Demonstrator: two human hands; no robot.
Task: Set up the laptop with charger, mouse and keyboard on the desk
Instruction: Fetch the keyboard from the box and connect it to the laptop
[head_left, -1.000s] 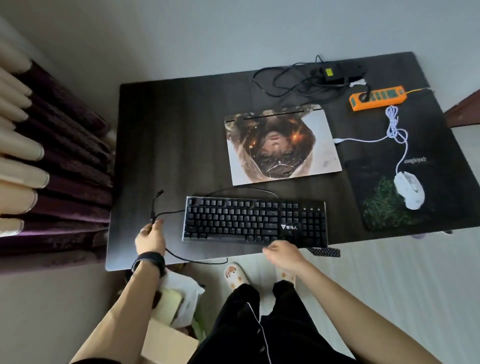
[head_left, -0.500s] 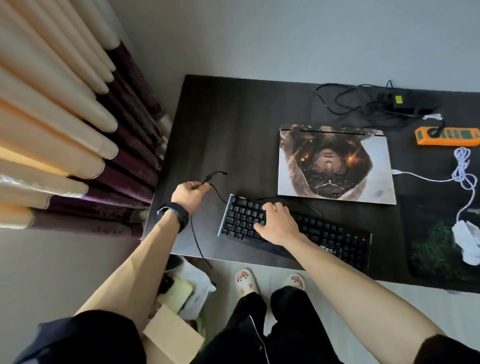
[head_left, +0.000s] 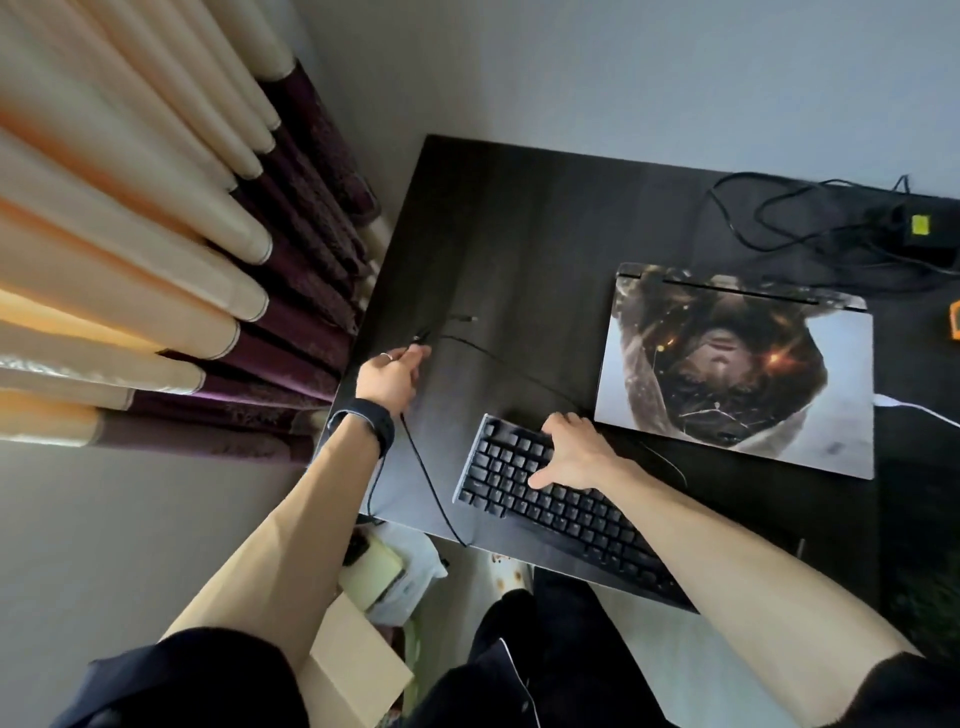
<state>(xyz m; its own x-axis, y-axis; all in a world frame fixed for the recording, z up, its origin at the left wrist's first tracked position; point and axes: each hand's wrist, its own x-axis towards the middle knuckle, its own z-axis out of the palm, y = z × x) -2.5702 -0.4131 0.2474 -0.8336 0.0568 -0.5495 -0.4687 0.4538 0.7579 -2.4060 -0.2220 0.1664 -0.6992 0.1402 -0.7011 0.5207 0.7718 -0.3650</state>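
Head view | left hand (head_left: 389, 379) pinching the keyboard cable (head_left: 423, 467) (plug end dangling free) | right hand (head_left: 574, 452) spread flat on keyboard (head_left: 561, 512) | closed laptop (head_left: 737, 369) just beyond, on dark surface (head_left: 519, 249)

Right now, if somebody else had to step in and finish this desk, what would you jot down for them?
Left hand: pinching the keyboard cable near its plug end, over the desk.
Right hand: resting flat on the left part of the keyboard, no grip on anything.
Laptop: closed, behind the keyboard; a white cable reaches its right side.
Charger: at the back right with its cord loose; I cannot tell if it is plugged in.
Done: keyboard placed.
Left: plug in the keyboard cable, connect the charger, open the laptop. The mouse is out of view.
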